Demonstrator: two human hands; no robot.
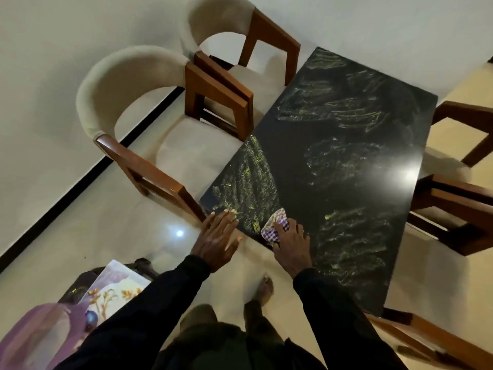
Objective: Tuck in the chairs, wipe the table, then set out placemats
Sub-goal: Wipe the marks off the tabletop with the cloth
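We see a glossy black rectangular table [346,161], its slick top streaked with dull smears. At its near corner the right hand [292,240] presses a small purple-and-white checked cloth [272,228], fingers curled onto the crumpled fabric. The left hand [217,236] lies flat and spread at the table's edge, gripping nothing. Two chairs [170,129] with curved cream upholstered backs and angular wooden frames sit tucked beside the table; floral placemats [114,287] lie low left.

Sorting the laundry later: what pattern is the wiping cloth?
Purple-and-white checks on the cloth, under the right hand; head view.
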